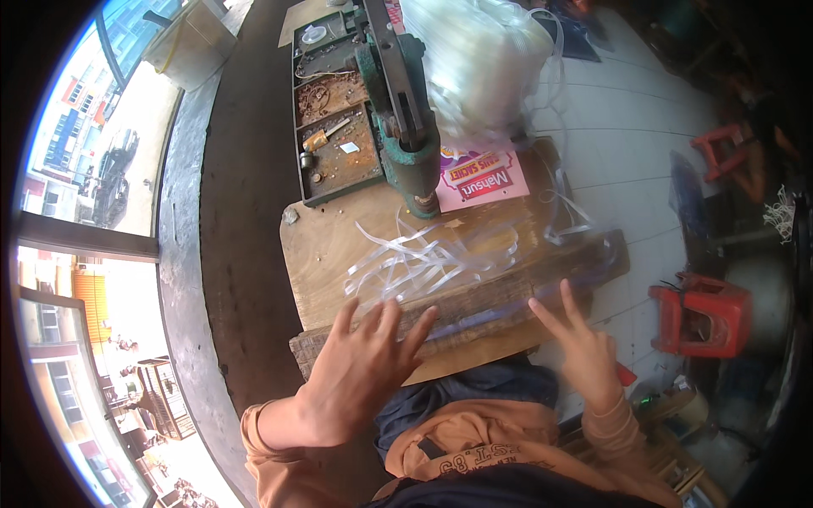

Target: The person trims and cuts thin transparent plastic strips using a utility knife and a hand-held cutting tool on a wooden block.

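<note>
My left hand point(360, 364) hovers over the front edge of the wooden work board point(330, 254), fingers spread, nothing visible in them. My right hand point(589, 360) is off the board's right front, two fingers stretched apart and the others curled in. A blurred, bluish translucent strip point(483, 320) runs along the thick wooden bar point(550, 275) between the hands; whether either hand touches it is unclear. Beyond the fingertips lies a loose tangle of shiny white plastic strips point(423, 262). Behind it stands a green metal hand press point(406, 152) with a long dark lever.
Left of the press is a compartmented metal tray point(339, 161) with small parts and an orange-handled tool. A pink printed sheet point(483, 182) lies under a big clear bag of pale strips point(478, 68). Red plastic stools point(703, 317) stand at right. A pale bucket point(190, 46) sits on the window ledge.
</note>
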### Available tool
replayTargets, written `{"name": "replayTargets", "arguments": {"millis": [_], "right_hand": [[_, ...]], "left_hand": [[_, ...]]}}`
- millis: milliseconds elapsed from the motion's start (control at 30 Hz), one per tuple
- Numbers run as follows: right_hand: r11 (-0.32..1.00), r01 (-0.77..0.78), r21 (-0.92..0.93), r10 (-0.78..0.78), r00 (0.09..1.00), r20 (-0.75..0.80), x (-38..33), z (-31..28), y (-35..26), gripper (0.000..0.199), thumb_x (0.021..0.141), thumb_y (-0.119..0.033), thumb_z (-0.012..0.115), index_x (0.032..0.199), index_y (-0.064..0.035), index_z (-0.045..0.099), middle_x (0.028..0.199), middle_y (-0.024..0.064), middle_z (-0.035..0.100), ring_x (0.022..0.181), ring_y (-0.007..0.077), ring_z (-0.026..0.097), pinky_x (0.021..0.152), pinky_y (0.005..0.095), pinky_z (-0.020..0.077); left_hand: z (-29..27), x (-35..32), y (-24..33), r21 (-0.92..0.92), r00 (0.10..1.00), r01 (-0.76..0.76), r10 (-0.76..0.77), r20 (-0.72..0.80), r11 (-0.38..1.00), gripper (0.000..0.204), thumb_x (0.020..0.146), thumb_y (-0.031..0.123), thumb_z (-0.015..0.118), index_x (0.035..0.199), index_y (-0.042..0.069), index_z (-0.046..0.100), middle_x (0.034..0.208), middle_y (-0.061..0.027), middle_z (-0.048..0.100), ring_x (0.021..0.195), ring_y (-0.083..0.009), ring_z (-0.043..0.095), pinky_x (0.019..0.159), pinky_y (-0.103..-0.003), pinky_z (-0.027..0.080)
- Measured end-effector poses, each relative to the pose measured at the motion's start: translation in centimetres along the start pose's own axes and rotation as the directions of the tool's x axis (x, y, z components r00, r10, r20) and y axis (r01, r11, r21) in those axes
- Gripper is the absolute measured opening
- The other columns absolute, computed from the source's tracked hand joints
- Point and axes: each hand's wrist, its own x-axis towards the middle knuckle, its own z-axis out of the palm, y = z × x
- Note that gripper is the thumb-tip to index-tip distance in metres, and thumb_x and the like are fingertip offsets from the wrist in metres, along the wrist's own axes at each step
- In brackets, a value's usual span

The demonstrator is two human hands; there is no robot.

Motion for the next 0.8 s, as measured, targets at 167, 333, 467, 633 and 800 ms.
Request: {"name": "replayTargets", "arguments": {"millis": [167, 333, 467, 633, 800], "right_hand": [[1.0, 0.01, -0.018, -0.01, 1.0, 0.023, 0.2, 0.1, 0.0, 0.09, 0.064, 0.011, 0.052, 0.136, -0.0431, 0.04, 0.149, 0.0101, 0.027, 0.043, 0.0278, 0.055, 0.043, 0.0355, 0.0461], [1.0, 0.016, 0.009, -0.016, 0.999, 0.036, 0.3, 0.1, 0.1, 0.088, 0.064, 0.01, 0.052, 0.135, -0.0425, 0.042, 0.148, 0.011, 0.03, 0.043, 0.0248, 0.054, 0.043, 0.0339, 0.0461], [1.0, 0.009, 0.011, -0.009, 1.0, 0.024, 0.2, 0.6, 0.3, 0.087, 0.064, 0.01, 0.053, 0.134, -0.0409, 0.044, 0.147, 0.0125, 0.031, 0.044, 0.0227, 0.054, 0.043, 0.0323, 0.0462], [0.999, 0.012, 0.051, -0.012, 1.0, 0.012, 0.3, 0.3, 0.0, 0.086, 0.063, 0.012, 0.053, 0.133, -0.0375, 0.047, 0.145, 0.0141, 0.033, 0.053, 0.0237, 0.06, 0.047, 0.032, 0.0481], [0.914, 0.227, 0.338, -0.083, 0.917, -0.391, 0.5, 2.6, 2.3, 0.072, 0.066, 0.015, 0.048, 0.13, -0.0194, 0.048, 0.138, 0.0163, 0.042, 0.064, 0.0235, 0.06, 0.053, 0.0304, 0.0487]], "left_hand": [[1.9, 13.0, 0.5, -0.388, 0.855, -0.508, 0.506, -0.116, 0.769, 0.035, 0.086, 0.026, 0.059, 0.119, 0.016, 0.053, 0.127, -0.0192, 0.044, 0.106, -0.0358, 0.055, 0.093, -0.044, 0.043], [6.5, 17.5, 1.2, -0.558, 0.739, -0.636, 0.628, -0.243, 0.532, 0.035, 0.083, 0.028, 0.062, 0.117, 0.023, 0.055, 0.136, -0.0244, 0.03, 0.108, -0.0409, 0.053, 0.095, -0.045, 0.042], [7.9, 18.3, 0.7, -0.602, 0.719, -0.629, 0.663, -0.209, 0.492, 0.041, 0.082, 0.034, 0.063, 0.122, 0.03, 0.054, 0.14, -0.0268, 0.024, 0.116, -0.0412, 0.047, 0.099, -0.046, 0.038], [8.1, 18.4, 0.3, -0.572, 0.727, -0.633, 0.654, -0.209, 0.521, 0.047, 0.08, 0.043, 0.063, 0.126, 0.035, 0.052, 0.142, -0.0278, 0.022, 0.122, -0.0418, 0.041, 0.101, -0.045, 0.036], [7.7, 18.3, 0.3, -0.566, 0.751, -0.6, 0.643, -0.153, 0.566, 0.048, 0.08, 0.051, 0.06, 0.126, 0.039, 0.052, 0.143, -0.0285, 0.021, 0.123, -0.0419, 0.04, 0.101, -0.044, 0.037]]}}
